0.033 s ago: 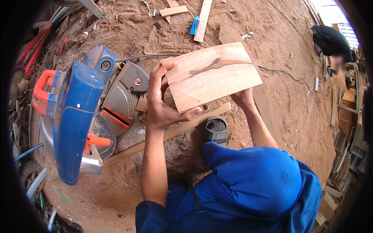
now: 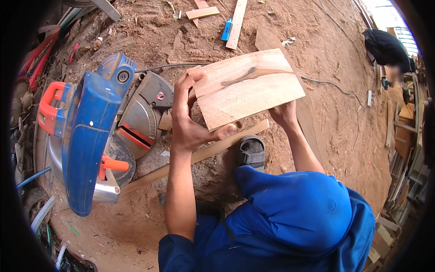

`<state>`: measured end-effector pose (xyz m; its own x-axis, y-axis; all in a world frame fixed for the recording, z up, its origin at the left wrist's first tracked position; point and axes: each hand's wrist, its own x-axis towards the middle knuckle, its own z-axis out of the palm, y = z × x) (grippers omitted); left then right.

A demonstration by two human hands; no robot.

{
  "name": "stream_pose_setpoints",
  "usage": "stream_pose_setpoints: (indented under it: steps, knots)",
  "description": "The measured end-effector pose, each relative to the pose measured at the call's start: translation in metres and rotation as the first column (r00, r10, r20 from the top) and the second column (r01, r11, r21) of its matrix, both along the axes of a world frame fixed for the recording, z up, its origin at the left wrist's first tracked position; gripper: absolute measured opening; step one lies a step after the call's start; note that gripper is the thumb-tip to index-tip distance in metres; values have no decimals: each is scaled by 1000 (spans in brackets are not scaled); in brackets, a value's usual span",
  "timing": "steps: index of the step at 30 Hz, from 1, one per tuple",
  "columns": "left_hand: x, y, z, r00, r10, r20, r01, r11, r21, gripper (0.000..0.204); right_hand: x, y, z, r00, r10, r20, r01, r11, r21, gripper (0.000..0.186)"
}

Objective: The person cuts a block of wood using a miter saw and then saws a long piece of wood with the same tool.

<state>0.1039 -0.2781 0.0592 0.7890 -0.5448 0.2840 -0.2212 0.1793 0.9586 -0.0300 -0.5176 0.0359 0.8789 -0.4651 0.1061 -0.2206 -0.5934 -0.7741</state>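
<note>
Both hands grip the board (image 2: 249,88): left hand (image 2: 190,122) at its near edge, right hand (image 2: 283,113) probably underneath, holding it level beside the saw (image 2: 90,136).

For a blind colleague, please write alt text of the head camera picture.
Both hands, left hand and right hand, hold a pale wooden board above a sawdust-covered floor. A blue miter saw sits to the left, beside a long wooden strip.

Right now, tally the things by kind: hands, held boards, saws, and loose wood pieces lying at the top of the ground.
Hands: 2, left hand and right hand
Held board: 1
Blue mitre saw: 1
Loose wood pieces on the ground at top: 2, short offcut and narrow strip
Total: 6
</note>
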Motion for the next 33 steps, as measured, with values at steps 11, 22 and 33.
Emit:
stream_pose_setpoints:
  steps: [11,22,33]
  knots:
    - [-2,-15,1,993,96,-72,-96,995,1,110,-28,20,8,973,-173,156,188,978,-90,19]
    - [6,-6,-3,996,76,36,-78,996,53,118,0,12,15,924,-99,369,219,928,-300,24]
    - [5,4,5,999,8,47,-15,989,147,126,-7,7,9,889,-23,458,199,919,-341,20]
